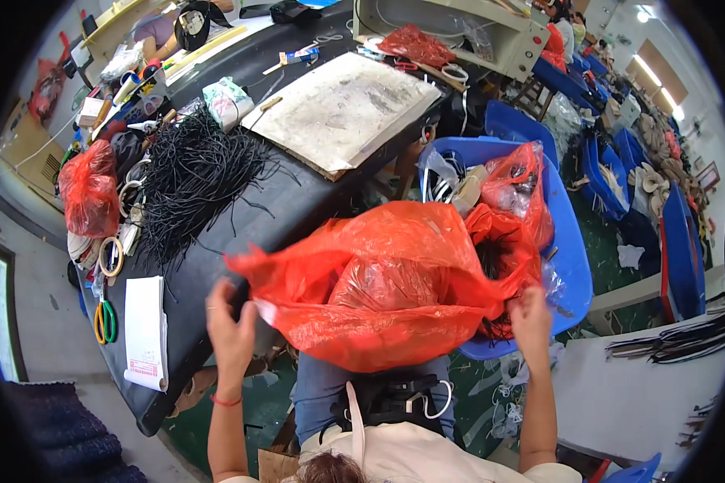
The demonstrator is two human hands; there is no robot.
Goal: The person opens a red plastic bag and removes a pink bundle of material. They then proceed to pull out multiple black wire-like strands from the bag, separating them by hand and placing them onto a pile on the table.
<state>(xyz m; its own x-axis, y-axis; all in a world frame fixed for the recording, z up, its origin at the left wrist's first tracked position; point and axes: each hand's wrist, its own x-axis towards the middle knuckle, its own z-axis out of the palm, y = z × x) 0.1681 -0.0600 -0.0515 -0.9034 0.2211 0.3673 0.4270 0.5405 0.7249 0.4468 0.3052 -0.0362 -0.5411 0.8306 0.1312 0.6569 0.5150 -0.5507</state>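
A large red plastic bag [379, 338] hangs in front of me above my lap, its mouth spread wide. Inside it lies another bundled red bag [391, 283], whose contents I cannot make out. My left hand [232, 328] is beside the bag's left end, thumb and fingers apart, slightly blurred; whether it touches the plastic is hard to tell. At the bag's right end, my right hand [532, 322] has its fingers closed on the edge. Behind that end, a blue bin [570, 266] holds more red bags [514, 189] and pale items.
On the black table [242, 241] lie a heap of black cords [193, 173], a worn white board [350, 109], a notepad [145, 330] and scissors [105, 320]. A red bag [90, 189] sits at its left. Scraps litter the green floor [475, 394]. Other people work farther back.
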